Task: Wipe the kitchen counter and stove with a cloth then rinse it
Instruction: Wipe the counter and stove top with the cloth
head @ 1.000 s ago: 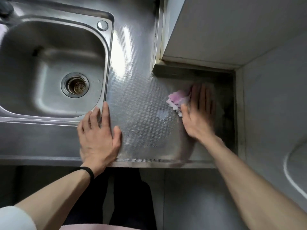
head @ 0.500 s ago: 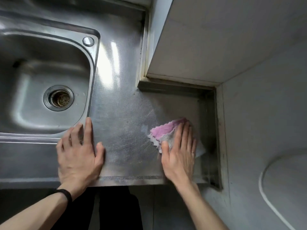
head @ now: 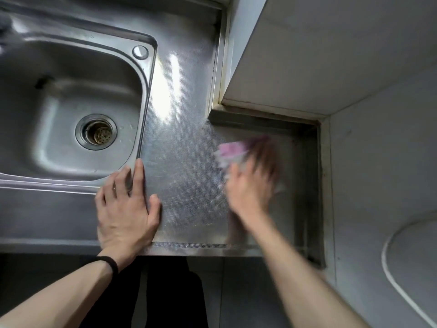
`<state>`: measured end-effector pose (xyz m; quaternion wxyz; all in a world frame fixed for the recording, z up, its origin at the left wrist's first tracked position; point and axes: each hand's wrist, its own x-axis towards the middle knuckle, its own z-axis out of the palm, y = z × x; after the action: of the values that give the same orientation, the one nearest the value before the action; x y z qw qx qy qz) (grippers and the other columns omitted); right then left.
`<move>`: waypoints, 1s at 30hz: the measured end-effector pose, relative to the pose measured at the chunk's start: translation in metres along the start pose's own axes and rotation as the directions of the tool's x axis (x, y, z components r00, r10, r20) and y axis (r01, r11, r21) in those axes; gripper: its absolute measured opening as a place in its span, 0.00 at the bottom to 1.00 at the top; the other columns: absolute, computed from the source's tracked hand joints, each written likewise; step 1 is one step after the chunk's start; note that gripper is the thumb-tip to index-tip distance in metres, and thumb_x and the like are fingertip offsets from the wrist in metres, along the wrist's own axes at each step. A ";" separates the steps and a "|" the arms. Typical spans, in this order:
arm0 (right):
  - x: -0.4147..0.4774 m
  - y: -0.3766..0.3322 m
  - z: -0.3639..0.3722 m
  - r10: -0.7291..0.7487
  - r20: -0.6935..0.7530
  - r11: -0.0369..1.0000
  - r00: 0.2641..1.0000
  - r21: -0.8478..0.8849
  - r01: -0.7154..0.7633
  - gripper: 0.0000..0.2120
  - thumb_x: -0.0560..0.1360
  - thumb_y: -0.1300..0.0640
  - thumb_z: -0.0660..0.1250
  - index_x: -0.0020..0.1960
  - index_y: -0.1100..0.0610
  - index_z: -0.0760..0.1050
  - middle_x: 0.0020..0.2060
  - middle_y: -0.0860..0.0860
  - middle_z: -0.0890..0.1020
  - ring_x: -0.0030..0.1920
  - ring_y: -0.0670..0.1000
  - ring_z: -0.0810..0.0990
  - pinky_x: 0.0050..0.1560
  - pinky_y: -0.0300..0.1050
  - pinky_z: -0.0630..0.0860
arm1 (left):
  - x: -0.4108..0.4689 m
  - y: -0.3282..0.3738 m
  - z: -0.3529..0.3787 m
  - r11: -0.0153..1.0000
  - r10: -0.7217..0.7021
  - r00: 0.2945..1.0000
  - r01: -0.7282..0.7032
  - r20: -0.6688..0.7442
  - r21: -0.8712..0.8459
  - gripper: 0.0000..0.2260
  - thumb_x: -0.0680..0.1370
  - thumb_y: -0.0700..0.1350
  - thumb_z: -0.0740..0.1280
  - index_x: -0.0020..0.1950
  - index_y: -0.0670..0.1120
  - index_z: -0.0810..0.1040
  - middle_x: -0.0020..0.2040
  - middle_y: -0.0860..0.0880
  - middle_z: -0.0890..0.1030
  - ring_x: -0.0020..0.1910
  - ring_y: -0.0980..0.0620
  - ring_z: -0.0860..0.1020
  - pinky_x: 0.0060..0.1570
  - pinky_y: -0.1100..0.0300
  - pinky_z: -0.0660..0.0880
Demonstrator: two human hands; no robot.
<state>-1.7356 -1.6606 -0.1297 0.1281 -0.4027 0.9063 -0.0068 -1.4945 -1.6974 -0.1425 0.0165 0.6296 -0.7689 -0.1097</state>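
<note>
pink cloth (head: 230, 151) sits under the right hand (head: 250, 185), fingers look flat on it though blurry, cloth poking out far-left; left hand (head: 125, 209) just lies flat on the counter (head: 186, 162) by the sink (head: 59, 74)

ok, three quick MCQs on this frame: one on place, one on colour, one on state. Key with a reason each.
1. Where is the left hand?
A) down in the basin
B) flat on the counter at the near right corner of the sink
C) against the wall

2. What colour is the cloth?
A) green
B) pink and white
C) blue

3. What is the right hand doing?
A) hanging idle
B) gripping a tap
C) pressing on the cloth, blurred

Key:
1 B: it lies palm down and the fingertips reach the sink's rim.
2 B: pink shows past the fingers.
3 C: it lies over the cloth, smeared by blur.
</note>
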 end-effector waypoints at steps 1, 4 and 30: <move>-0.021 -0.023 0.004 -0.113 0.012 0.993 0.994 0.031 0.112 0.35 0.85 0.44 0.47 0.85 0.61 0.43 0.84 0.59 0.43 0.84 0.57 0.41 0.82 0.57 0.38 | 0.000 0.000 0.000 1.000 -0.002 1.000 0.002 0.001 -0.004 0.36 0.77 0.56 0.58 0.84 0.47 0.59 0.74 0.38 0.69 0.71 0.35 0.67 0.71 0.37 0.63; -0.068 -0.075 0.026 -0.376 0.066 0.927 0.924 0.044 0.373 0.36 0.83 0.41 0.44 0.84 0.58 0.38 0.83 0.55 0.35 0.82 0.53 0.31 0.81 0.55 0.31 | -0.001 -0.002 0.001 1.000 0.003 1.000 -0.003 -0.004 -0.001 0.36 0.77 0.57 0.57 0.84 0.47 0.59 0.74 0.38 0.69 0.71 0.34 0.68 0.71 0.37 0.64; -0.117 -0.123 0.047 -0.471 0.073 0.881 0.879 -0.011 0.473 0.35 0.82 0.45 0.51 0.85 0.59 0.50 0.85 0.55 0.48 0.85 0.53 0.46 0.82 0.60 0.47 | 0.046 -0.155 -0.052 0.957 0.256 0.926 -0.283 0.277 0.059 0.24 0.80 0.56 0.55 0.70 0.47 0.79 0.68 0.44 0.80 0.70 0.40 0.74 0.72 0.44 0.65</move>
<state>-1.5595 -1.6539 -0.1347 0.1478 -0.6130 0.7760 -0.0112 -1.3461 -1.7786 -0.1263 -0.1028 0.4974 -0.8479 -0.1521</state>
